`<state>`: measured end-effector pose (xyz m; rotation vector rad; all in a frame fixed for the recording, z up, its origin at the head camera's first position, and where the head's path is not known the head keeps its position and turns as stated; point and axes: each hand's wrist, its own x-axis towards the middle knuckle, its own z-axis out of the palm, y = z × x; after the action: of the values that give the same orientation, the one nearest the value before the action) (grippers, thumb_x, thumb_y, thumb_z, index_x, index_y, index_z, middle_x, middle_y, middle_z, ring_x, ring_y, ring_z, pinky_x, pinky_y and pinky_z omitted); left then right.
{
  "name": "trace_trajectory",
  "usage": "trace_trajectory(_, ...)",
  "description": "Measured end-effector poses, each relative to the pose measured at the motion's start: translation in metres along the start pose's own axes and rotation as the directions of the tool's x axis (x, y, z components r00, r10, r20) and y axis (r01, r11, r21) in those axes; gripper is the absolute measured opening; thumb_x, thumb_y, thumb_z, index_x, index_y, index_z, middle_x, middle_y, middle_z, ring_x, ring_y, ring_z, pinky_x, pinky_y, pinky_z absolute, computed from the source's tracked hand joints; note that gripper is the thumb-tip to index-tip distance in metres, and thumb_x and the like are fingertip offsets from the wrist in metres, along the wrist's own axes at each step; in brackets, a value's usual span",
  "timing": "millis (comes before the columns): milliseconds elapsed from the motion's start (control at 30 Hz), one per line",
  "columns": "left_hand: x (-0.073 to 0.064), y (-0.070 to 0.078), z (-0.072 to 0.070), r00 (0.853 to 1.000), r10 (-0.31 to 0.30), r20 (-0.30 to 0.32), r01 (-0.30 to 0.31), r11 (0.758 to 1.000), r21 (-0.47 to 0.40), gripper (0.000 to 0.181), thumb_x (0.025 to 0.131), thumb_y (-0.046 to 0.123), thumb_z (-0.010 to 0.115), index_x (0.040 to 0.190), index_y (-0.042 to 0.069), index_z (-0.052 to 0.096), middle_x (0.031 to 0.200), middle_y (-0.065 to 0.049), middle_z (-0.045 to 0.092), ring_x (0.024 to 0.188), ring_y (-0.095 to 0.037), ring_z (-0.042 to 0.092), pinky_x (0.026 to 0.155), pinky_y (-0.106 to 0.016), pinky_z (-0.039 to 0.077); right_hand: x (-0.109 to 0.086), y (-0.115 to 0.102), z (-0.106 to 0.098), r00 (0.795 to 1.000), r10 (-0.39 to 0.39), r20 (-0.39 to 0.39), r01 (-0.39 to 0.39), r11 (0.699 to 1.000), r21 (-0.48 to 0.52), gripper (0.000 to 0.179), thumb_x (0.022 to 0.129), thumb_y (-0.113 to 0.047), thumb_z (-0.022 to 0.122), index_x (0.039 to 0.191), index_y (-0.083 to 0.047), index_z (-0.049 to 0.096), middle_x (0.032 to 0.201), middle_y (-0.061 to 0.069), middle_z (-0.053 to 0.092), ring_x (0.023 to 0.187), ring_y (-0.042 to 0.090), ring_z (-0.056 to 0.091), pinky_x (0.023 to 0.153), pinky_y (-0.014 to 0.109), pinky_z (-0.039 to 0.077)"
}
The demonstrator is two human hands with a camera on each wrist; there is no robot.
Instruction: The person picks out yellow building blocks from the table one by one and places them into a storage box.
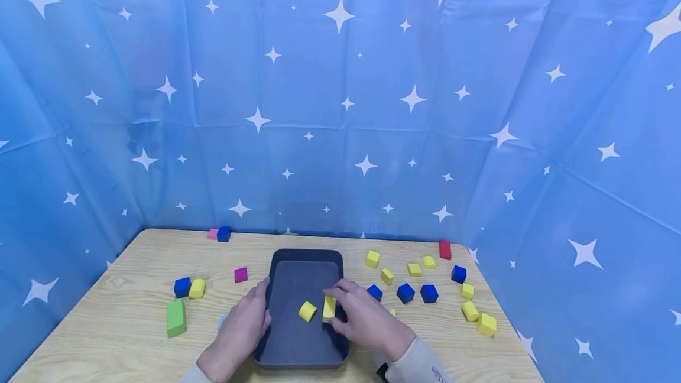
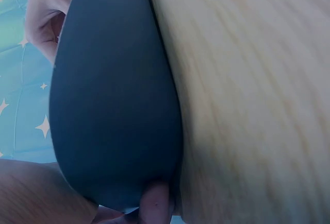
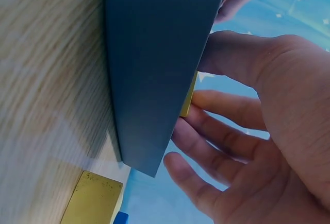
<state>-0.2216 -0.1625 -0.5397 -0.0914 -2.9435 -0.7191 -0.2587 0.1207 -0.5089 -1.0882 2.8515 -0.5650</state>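
A makeshift booth, the wider room hidden: starry cloth [image 1: 314, 87] hangs behind and beside the worktop [image 1: 127, 318]

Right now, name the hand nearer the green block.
Left: the left hand is right of the green block, at the left rim of the tray; the right hand is farther, over its right rim.
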Motion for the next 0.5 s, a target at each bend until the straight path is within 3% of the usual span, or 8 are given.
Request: trace_trajectory(500,0.0014,-0.0035,-0.0039,1.000,0.021,0.017,-0.021,0.998,-0.051,0.066,0.103,0.001,0.081,0.163,-0.011,0.054,0.150,-0.036,0.072,0.127,-0.047,0.081,0.100,-0.058,0.072,-0.0013,0.0018,-0.0018,1.000,0.004,0.009,-0.004,1.000,-0.007,0.051,0.106,-0.022,0.089,0.153,-0.010,0.075,0.141,0.005,0.075,0.115,0.013,0.074,0.092,0.028,0.069)
